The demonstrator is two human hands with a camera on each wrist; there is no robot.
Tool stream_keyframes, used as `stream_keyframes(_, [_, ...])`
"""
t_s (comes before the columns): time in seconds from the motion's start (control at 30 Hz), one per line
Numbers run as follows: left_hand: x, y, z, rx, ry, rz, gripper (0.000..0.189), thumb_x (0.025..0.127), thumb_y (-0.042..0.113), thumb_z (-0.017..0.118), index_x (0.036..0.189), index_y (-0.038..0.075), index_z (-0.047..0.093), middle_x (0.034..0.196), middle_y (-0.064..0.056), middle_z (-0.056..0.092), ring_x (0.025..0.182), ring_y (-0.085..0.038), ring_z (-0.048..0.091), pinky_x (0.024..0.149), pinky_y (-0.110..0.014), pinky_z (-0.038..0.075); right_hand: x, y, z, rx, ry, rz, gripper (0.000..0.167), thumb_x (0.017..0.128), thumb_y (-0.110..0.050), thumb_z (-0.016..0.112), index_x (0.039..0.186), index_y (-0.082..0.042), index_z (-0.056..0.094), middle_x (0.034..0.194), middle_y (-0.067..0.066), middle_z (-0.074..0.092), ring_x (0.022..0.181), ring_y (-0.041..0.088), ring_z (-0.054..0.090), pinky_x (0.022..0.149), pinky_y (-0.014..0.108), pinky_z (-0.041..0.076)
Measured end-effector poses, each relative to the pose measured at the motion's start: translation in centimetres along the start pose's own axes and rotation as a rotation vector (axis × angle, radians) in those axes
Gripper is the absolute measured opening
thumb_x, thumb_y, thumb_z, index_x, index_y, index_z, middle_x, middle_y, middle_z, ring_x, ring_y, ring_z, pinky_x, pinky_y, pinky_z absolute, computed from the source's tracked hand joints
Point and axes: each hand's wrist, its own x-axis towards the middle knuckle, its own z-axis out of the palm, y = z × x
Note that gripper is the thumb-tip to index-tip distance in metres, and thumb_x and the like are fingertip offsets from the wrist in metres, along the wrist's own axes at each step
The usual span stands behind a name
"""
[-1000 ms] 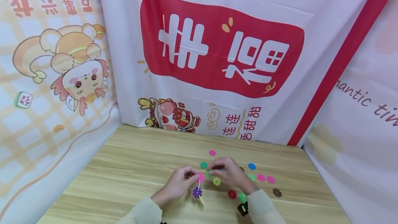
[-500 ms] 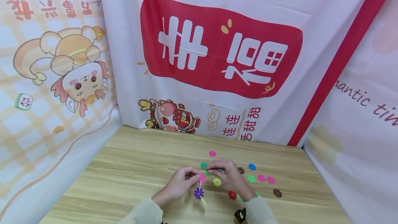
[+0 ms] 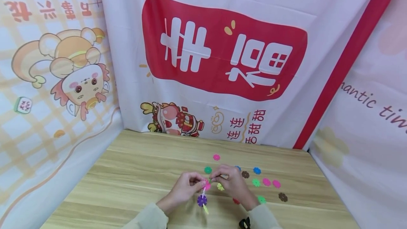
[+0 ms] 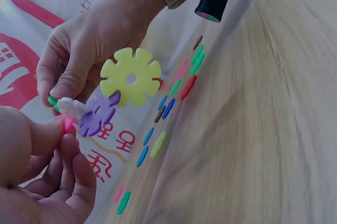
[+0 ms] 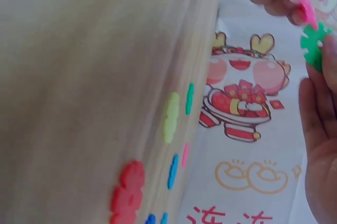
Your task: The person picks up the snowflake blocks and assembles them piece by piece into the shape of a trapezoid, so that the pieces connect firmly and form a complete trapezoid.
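Over the table, the left hand pinches a pink notched disc between thumb and fingers. Joined to it is a white disc, followed by a purple disc and a yellow disc, set at angles to each other. The right hand pinches a green notched disc against the pink disc's edge. In the right wrist view the green and pink discs touch; how deeply their notches engage cannot be told. Fingers cover part of both.
Several loose notched discs lie flat on the wooden table, among them a pink disc, a dark green disc, a blue disc and a brown disc. Printed cloth hangs behind the table and at both sides.
The right hand has shifted slightly left and brought the green disc against the pink one. The left hand has stayed nearly in place. More of a blue disc shows behind the right hand.
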Motion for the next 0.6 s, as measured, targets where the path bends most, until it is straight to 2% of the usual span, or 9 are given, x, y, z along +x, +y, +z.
stream_keyframes(0.13, [0.0, 0.3, 0.5, -0.008, 0.024, -0.004, 0.015, 0.100, 0.012, 0.071, 0.107, -0.001, 0.074, 0.097, -0.010, 0.077, 0.080, -0.010, 0.068, 0.073, -0.021, 0.061, -0.3, -0.3, 0.2, -0.068, 0.062, -0.083, 0.017, 0.083, 0.004, 0.083, 0.091, -0.012, 0.079, 0.089, 0.001, 0.078, 0.082, 0.011, 0.075, 0.078, 0.023, 0.064])
stream_keyframes(0.23, [0.2, 0.3, 0.4, 0.002, 0.006, -0.001, 0.016, 0.100, 0.013, 0.071, 0.107, -0.001, 0.074, 0.098, -0.011, 0.077, 0.081, -0.010, 0.068, 0.074, -0.025, 0.062, -0.3, -0.4, 0.0, -0.095, 0.054, -0.117, 0.018, 0.082, 0.004, 0.083, 0.090, -0.011, 0.078, 0.088, 0.000, 0.077, 0.081, 0.010, 0.074, 0.078, 0.020, 0.062])
stream_keyframes(0.33, [0.4, 0.2, 0.0, 0.023, -0.047, 0.008, 0.018, 0.102, 0.016, 0.069, 0.112, 0.001, 0.074, 0.102, -0.012, 0.076, 0.085, -0.011, 0.069, 0.079, -0.029, 0.064, 0.0, -0.4, -0.4, -0.074, -0.021, -0.107, 0.016, 0.083, 0.002, 0.083, 0.092, -0.011, 0.079, 0.090, 0.000, 0.078, 0.084, 0.011, 0.074, 0.080, 0.021, 0.063])
stream_keyframes(0.43, [0.5, -0.1, -0.7, 0.028, -0.124, 0.017, 0.025, 0.105, 0.020, 0.065, 0.123, 0.004, 0.072, 0.114, -0.013, 0.076, 0.096, -0.012, 0.072, 0.089, -0.028, 0.063, 0.3, -0.5, -1.0, -0.018, -0.131, -0.067, 0.014, 0.087, -0.003, 0.082, 0.096, -0.014, 0.080, 0.096, -0.002, 0.080, 0.092, 0.012, 0.076, 0.085, 0.026, 0.064])
stream_keyframes(0.6, [0.6, -0.3, -1.4, -0.037, -0.270, 0.021, 0.039, 0.106, 0.025, 0.065, 0.141, 0.008, 0.064, 0.134, -0.014, 0.072, 0.115, -0.012, 0.072, 0.100, -0.023, 0.058, 0.7, -1.2, -1.8, 0.027, -0.269, -0.004, 0.011, 0.092, -0.012, 0.079, 0.101, -0.019, 0.082, 0.104, -0.005, 0.081, 0.102, 0.012, 0.076, 0.094, 0.029, 0.063])
